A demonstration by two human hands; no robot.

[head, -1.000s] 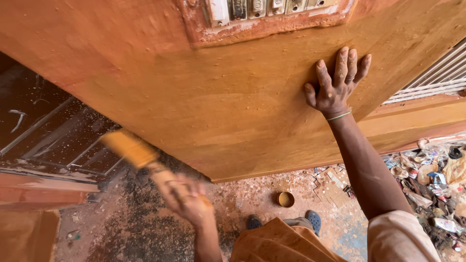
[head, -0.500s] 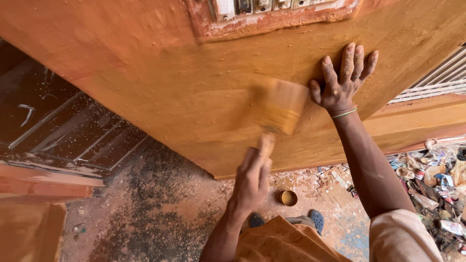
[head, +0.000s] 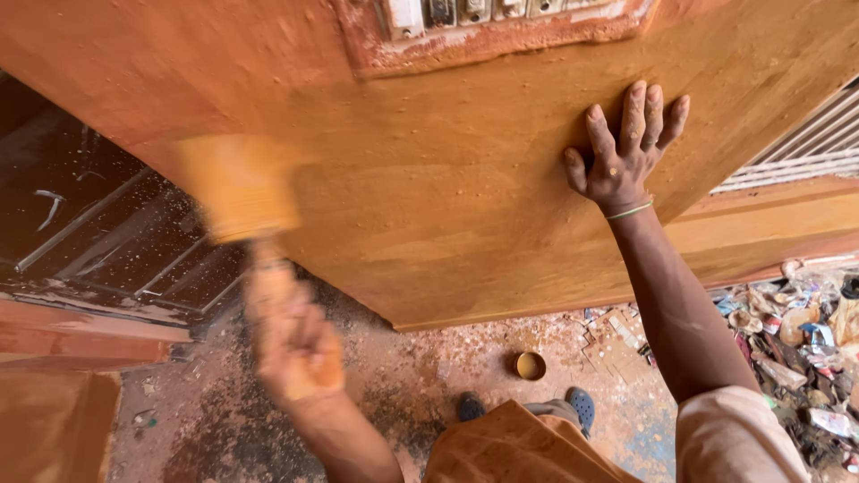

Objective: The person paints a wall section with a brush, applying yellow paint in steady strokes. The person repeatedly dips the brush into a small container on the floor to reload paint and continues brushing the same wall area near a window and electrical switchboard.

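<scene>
The left hand grips a wide paintbrush, blurred at left. The right hand lies spread flat on the wooden panel. The panel's centre looks wet with orange-brown stain; its lower right edge appears paler.

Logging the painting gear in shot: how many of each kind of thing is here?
Wooden panel: 1
Paintbrush, in the left hand: 1
Small round tin on the floor: 1
Total: 3

Motion-blurred left hand and brush; panel cropped by frame edges.
</scene>
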